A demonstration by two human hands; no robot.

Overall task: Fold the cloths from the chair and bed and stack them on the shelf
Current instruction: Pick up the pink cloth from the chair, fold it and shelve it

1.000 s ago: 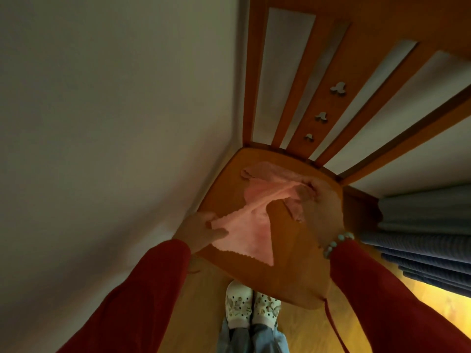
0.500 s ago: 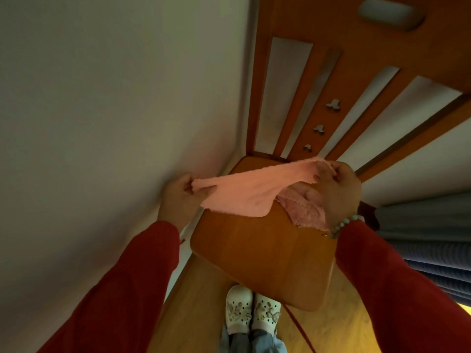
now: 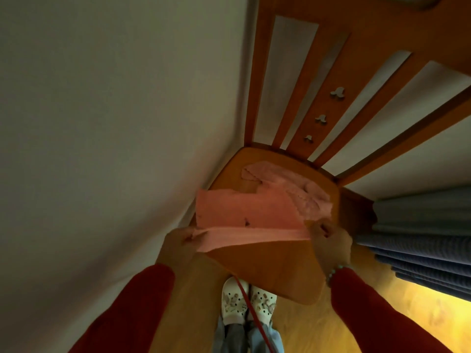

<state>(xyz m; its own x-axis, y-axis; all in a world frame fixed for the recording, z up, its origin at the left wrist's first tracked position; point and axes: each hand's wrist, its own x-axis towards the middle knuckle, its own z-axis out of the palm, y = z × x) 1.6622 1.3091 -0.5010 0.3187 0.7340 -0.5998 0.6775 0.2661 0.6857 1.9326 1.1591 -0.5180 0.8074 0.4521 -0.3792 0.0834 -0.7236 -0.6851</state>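
A pink cloth (image 3: pixel 244 212) is stretched flat over the wooden chair seat (image 3: pixel 275 266), its near edge folded over. My left hand (image 3: pixel 178 243) pinches the cloth's near left corner and my right hand (image 3: pixel 328 238) pinches its near right corner. Behind it on the seat lies another crumpled pink cloth (image 3: pixel 300 192), partly covered by the stretched one.
The chair's slatted back (image 3: pixel 313 98) rises in front of me. A white wall (image 3: pixel 114 123) runs close on the left. Blue-grey curtains (image 3: pixel 420 238) hang at the right. My white shoes (image 3: pixel 247 301) stand on the wooden floor under the seat's front edge.
Both hands lifted the pink cloth off the seat, spread it between them, then brought it down and toward me over the seat with its near edge folded.
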